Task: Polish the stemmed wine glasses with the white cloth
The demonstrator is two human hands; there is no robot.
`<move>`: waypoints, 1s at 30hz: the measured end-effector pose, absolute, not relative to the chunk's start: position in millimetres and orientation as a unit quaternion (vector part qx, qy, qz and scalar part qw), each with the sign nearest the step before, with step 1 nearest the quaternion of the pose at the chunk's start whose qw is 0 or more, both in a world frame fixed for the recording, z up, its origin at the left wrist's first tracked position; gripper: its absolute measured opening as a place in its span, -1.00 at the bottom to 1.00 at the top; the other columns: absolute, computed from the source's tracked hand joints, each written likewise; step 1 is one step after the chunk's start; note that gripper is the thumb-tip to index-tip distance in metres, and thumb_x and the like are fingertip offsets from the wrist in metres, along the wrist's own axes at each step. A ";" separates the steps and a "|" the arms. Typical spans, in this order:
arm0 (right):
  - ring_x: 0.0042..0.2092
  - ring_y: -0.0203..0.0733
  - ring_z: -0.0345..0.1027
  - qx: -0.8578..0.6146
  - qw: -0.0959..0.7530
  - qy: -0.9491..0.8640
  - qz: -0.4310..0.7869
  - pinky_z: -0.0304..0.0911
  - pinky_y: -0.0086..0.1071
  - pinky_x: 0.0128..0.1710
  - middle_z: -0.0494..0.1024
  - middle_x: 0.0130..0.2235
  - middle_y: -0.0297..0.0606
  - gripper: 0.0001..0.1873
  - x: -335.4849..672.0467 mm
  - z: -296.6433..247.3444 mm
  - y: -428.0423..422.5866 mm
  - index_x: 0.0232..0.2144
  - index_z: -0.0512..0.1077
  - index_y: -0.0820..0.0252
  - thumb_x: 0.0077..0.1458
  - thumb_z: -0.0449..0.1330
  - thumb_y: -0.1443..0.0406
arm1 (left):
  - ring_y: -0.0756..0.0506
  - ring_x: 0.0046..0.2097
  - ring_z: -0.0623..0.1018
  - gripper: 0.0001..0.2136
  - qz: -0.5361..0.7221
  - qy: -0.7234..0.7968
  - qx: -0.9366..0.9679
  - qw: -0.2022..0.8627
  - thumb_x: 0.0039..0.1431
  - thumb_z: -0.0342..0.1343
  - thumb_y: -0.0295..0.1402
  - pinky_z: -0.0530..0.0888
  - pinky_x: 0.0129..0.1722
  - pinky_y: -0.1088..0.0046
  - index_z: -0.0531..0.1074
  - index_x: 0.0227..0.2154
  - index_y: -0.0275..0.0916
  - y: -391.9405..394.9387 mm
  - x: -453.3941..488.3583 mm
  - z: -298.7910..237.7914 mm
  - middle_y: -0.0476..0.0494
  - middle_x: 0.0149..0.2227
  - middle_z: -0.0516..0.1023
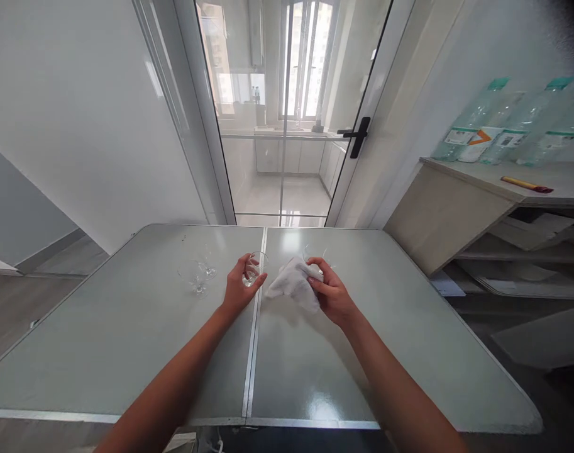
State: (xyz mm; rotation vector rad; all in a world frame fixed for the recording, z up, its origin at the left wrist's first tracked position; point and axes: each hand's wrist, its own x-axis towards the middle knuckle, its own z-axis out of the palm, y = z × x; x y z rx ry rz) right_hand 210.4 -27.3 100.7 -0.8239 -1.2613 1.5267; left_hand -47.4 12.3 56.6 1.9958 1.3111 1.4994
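Observation:
My left hand point(239, 286) is closed around a small clear glass point(254, 267), held just above the middle seam of the grey folding table point(126, 340). My right hand point(331, 289) grips a crumpled white cloth point(293, 283) a little to the right of the glass. Behind the cloth another clear glass point(315, 253) stands on the table, partly hidden. To the left, two stemmed clear glasses point(199, 274) stand on the tabletop, apart from both hands.
A glass sliding door point(287, 126) with a black handle point(357, 135) stands behind the table. At the right a wooden shelf unit point(456, 207) carries several large water bottles point(475, 126) and a yellow-handled tool point(525, 184).

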 end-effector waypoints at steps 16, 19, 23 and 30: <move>0.02 0.06 0.50 -0.362 0.410 -0.782 0.300 0.40 -0.08 0.00 0.54 0.08 -0.11 -0.43 199.4 79.6 -38.0 0.23 0.22 -0.02 0.23 0.26 0.19 | -0.13 -0.22 0.63 -0.35 0.366 0.389 0.845 0.024 0.27 0.22 -0.07 0.54 -0.19 0.37 0.22 0.36 -0.09 -10.2 -43.2 34.7 -0.18 -0.13 0.64; 0.26 0.16 0.31 -0.326 0.338 -0.833 0.292 0.30 0.04 0.19 0.33 0.31 -0.04 -0.12 196.7 79.3 -37.4 0.42 -0.02 -0.03 0.18 0.31 0.19 | -0.13 -0.20 0.66 -0.36 0.346 0.395 0.851 -0.003 0.30 0.18 -0.09 0.55 -0.20 0.39 0.19 0.38 -0.12 -13.6 -43.7 34.2 -0.23 -0.08 0.65; 0.29 0.14 0.27 -0.296 0.302 -0.868 0.262 0.15 0.12 0.31 0.35 0.31 -0.06 0.02 195.7 80.3 -34.1 0.48 -0.18 -0.03 0.16 0.30 0.29 | -0.20 -0.10 0.68 -0.47 0.334 0.375 0.863 -0.058 0.33 0.16 -0.12 0.58 -0.16 0.35 0.31 0.29 -0.16 -17.3 -42.3 34.5 -0.30 0.02 0.63; -0.13 -0.04 0.47 -0.313 0.321 -0.841 0.302 0.37 -0.01 0.07 0.61 -0.08 -0.23 -0.34 188.8 72.4 -35.5 0.36 0.17 -0.08 0.27 0.16 0.36 | -0.17 -0.17 0.69 -0.57 0.313 0.336 0.887 -0.047 0.33 0.16 -0.10 0.58 -0.21 0.37 0.44 0.16 -0.18 -22.1 -35.6 34.5 -0.30 -0.05 0.66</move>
